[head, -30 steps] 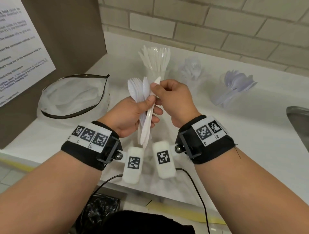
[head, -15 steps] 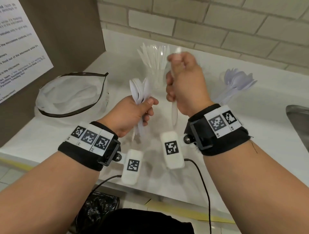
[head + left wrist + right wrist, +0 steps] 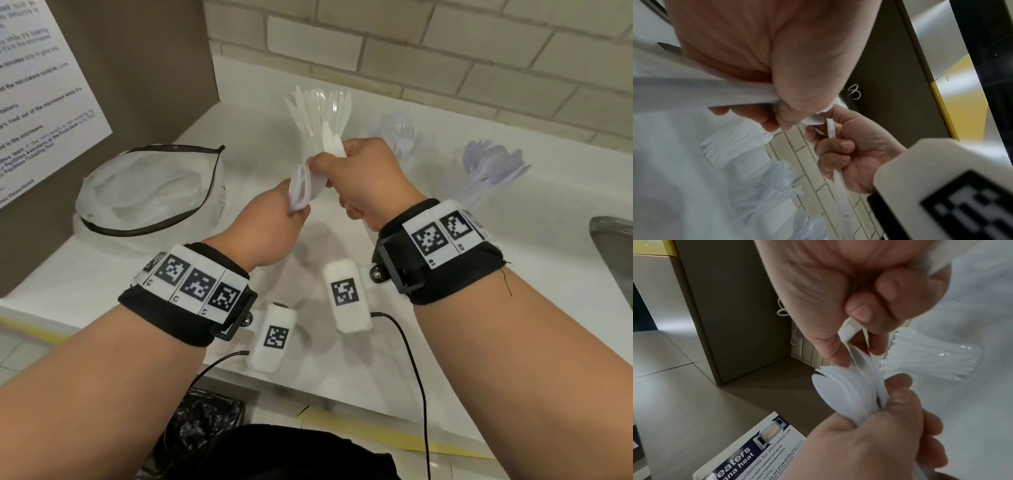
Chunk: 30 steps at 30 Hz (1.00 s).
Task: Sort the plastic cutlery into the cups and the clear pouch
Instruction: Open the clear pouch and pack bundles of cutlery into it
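Observation:
My left hand (image 3: 294, 212) grips a bundle of white plastic spoons (image 3: 303, 188) by the handles, bowls fanned upward (image 3: 840, 389). My right hand (image 3: 329, 164) is pressed against that bundle. It is fisted round white cutlery whose tips (image 3: 330, 140) poke above it and whose handle (image 3: 831, 129) runs down through the fist, while its thumb and forefinger pinch at the spoon bowls. Behind stand a clear cup of white knives (image 3: 318, 113), a cup of forks (image 3: 399, 137) and a cup of spoons (image 3: 493, 168). The clear pouch (image 3: 150, 192) lies open at the left.
All of this is on a white counter (image 3: 102, 281) against a brick wall. A brown panel with a printed notice (image 3: 41, 102) closes the left side. A metal sink (image 3: 613, 246) is at the right edge. A black-lined bin (image 3: 205, 421) is below the counter front.
Half a second ago my right hand was raised toward the knife cup with a white piece. It has come back down to the spoon bundle. My left hand moved slightly forward with the bundle.

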### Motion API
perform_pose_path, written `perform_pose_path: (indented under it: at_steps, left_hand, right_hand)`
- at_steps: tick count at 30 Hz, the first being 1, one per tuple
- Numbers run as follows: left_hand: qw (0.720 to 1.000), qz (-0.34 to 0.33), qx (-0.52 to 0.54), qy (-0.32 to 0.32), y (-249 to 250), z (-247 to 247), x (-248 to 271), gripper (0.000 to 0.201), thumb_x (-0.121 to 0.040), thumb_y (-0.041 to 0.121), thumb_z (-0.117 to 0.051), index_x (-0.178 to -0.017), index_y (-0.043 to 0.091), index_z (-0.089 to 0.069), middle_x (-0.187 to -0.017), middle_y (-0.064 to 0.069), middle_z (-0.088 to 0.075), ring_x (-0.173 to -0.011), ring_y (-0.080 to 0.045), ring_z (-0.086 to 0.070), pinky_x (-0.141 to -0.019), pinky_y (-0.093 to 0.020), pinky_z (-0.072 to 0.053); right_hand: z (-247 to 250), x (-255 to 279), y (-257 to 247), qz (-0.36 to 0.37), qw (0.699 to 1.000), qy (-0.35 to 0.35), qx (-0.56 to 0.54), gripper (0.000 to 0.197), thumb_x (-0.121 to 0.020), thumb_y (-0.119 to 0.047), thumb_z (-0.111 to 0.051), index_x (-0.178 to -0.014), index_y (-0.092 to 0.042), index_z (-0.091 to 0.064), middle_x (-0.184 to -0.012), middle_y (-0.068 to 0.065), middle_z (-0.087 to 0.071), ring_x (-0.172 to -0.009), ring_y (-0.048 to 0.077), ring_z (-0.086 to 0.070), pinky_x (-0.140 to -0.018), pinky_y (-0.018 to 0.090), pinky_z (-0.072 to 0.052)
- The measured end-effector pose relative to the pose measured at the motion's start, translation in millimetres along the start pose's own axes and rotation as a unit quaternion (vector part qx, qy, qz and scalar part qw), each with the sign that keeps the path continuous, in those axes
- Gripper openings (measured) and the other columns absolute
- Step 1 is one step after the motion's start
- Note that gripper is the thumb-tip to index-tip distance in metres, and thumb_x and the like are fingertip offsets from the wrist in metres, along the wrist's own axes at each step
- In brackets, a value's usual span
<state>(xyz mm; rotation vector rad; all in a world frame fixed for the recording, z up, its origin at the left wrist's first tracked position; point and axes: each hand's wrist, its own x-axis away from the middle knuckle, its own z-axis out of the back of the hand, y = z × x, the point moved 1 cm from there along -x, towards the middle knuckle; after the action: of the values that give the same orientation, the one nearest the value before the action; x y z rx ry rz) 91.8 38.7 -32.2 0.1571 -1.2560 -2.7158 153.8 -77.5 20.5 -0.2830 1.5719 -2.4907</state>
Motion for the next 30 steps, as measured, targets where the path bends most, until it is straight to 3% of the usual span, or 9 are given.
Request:
perform_pose_path:
  at_steps: [5, 9, 14, 17, 19, 20, 24, 26, 30]
  left_hand:
    - [1.0, 0.01, 0.004, 0.0, 2, -1, -4, 0.034, -0.099, 0.02, -0.044, -0.133, 0.015, -0.046, -0.105, -0.009, -0.063, -0.092, -0.026, -0.059, -0.074, -0.03, -0.044]
    - [1.0, 0.025, -0.002, -0.002, -1, -2, -8, 0.029, -0.097, 0.013, -0.043, -0.124, 0.011, -0.053, -0.101, -0.012, -0.066, -0.095, -0.03, -0.062, -0.084, -0.038, -0.05]
    - [0.999, 0.04, 0.001, -0.002, -8, -1, -9, 0.026, -0.097, 0.013, -0.043, -0.12, 0.012, -0.054, -0.097, -0.008, -0.066, -0.091, -0.027, -0.062, -0.075, -0.032, -0.047]
    - [0.998, 0.062, 0.028, 0.0, -15, 5, -13, 0.024, -0.099, 0.014, -0.041, -0.118, 0.012, -0.055, -0.086, 0.0, -0.063, -0.082, -0.021, -0.06, -0.069, -0.029, -0.046]
    - [0.993, 0.087, 0.081, 0.008, -20, 12, -15, 0.023, -0.099, 0.017, -0.041, -0.116, 0.016, -0.056, -0.082, 0.002, -0.062, -0.074, -0.015, -0.057, -0.069, -0.03, -0.047]
    - [0.989, 0.099, 0.11, 0.013, -23, 15, -16, 0.021, -0.1, 0.018, -0.041, -0.112, 0.018, -0.057, -0.08, 0.002, -0.063, -0.071, -0.014, -0.056, -0.07, -0.031, -0.049]
    - [0.972, 0.126, 0.195, 0.028, -29, 29, -18, 0.02, -0.1, 0.02, -0.041, -0.102, 0.02, -0.061, -0.075, 0.0, -0.06, -0.065, -0.013, -0.052, -0.065, -0.031, -0.047]
    - [0.968, 0.127, 0.213, 0.031, -32, 34, -19, 0.02, -0.1, 0.02, -0.042, -0.102, 0.021, -0.061, -0.074, 0.0, -0.06, -0.062, -0.012, -0.051, -0.061, -0.03, -0.045]
    - [0.961, 0.124, 0.242, 0.045, -37, 45, -20, 0.02, -0.1, 0.02, -0.044, -0.101, 0.021, -0.064, -0.072, 0.001, -0.059, -0.06, -0.011, -0.05, -0.06, -0.03, -0.045]
  right_hand:
    - [-6, -7, 0, 0.055, 0.997, 0.046, 0.037, 0.025, -0.085, -0.017, -0.061, -0.09, 0.007, -0.065, -0.058, 0.002, -0.047, -0.048, 0.018, -0.041, -0.046, 0.025, -0.033]
    - [-6, -15, -1, 0.087, 0.992, 0.095, 0.016, 0.021, -0.085, -0.016, -0.058, -0.083, 0.004, -0.064, -0.062, 0.003, -0.052, -0.059, 0.021, -0.05, -0.056, 0.034, -0.043]
    - [1, -35, -9, 0.107, 0.983, 0.15, -0.019, 0.017, -0.092, -0.016, -0.048, -0.075, -0.016, -0.048, -0.082, 0.01, -0.063, -0.072, 0.024, -0.062, -0.069, 0.043, -0.055]
    - [16, -52, -26, 0.121, 0.973, 0.179, -0.082, 0.021, -0.099, -0.016, -0.04, -0.079, -0.022, -0.04, -0.084, 0.012, -0.069, -0.064, 0.018, -0.069, -0.059, 0.033, -0.057]
    - [29, -69, -38, 0.131, 0.957, 0.213, -0.145, 0.019, -0.1, -0.015, -0.037, -0.083, -0.019, -0.04, -0.089, 0.018, -0.069, -0.054, 0.015, -0.066, -0.044, 0.024, -0.049]
    - [34, -79, -44, 0.135, 0.949, 0.232, -0.168, 0.016, -0.101, -0.014, -0.035, -0.086, -0.017, -0.04, -0.09, 0.019, -0.069, -0.051, 0.014, -0.064, -0.042, 0.023, -0.046]
    - [39, -121, -56, 0.155, 0.911, 0.263, -0.277, 0.011, -0.101, -0.009, -0.033, -0.107, -0.002, -0.04, -0.087, 0.017, -0.056, -0.057, 0.023, -0.06, -0.061, 0.044, -0.06]
    - [33, -139, -55, 0.162, 0.903, 0.269, -0.291, 0.016, -0.101, -0.01, -0.031, -0.113, -0.004, -0.04, -0.088, 0.015, -0.054, -0.054, 0.024, -0.062, -0.058, 0.036, -0.057]
    - [13, -162, -45, 0.246, 0.892, 0.293, -0.242, 0.009, -0.098, -0.01, -0.032, -0.096, -0.015, -0.038, -0.089, 0.014, -0.05, -0.052, 0.027, -0.056, -0.046, 0.031, -0.05]
